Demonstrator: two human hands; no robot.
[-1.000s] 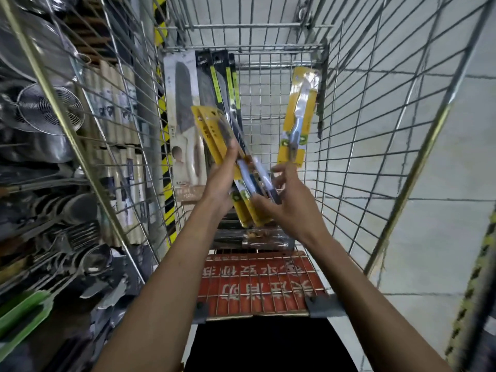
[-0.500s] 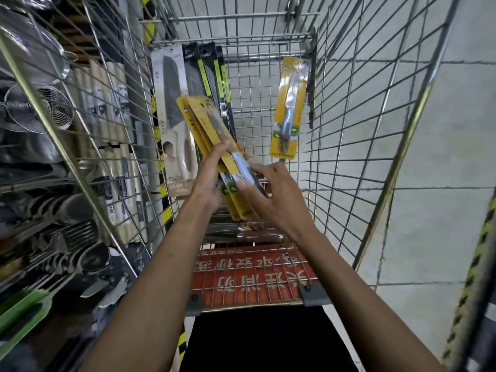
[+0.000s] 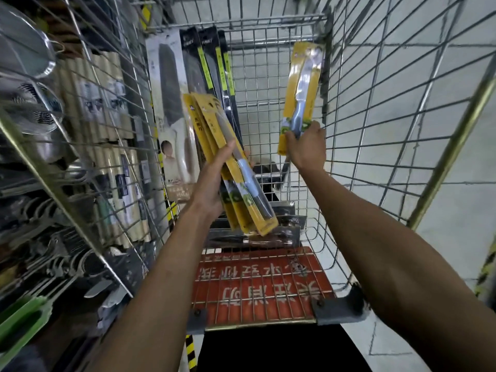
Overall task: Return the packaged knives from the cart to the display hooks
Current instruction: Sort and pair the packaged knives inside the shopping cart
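Now your hands have parted. Half a second ago both were together on the yellow stack; since then the right one has reached over to a lone pack.

The wire shopping cart (image 3: 375,103) fills the view, and you look down into it. To its left runs a store shelf (image 3: 40,183) of metal utensils, blurred. Nearest you lies the cart's red seat flap (image 3: 263,285) with white lettering.

A tall white-backed knife package (image 3: 169,108) and several black knife packages (image 3: 206,63) lean in the far left corner. More packs (image 3: 255,234) lie flat on the cart floor.

Your left hand (image 3: 212,183) grasps a stack of yellow packaged knives (image 3: 206,114), tilted, with the thumb across the front and the fingers behind. Your right hand (image 3: 306,146) curls round the lower end of the single yellow packaged knife (image 3: 303,84), which stands near the far right corner.

By my reading, you are gathering the yellow packs into one bundle, and none has reached a hook.

No display hooks can be picked out. The right fingertips are hidden behind the pack. The number of packs in the stack is unclear.
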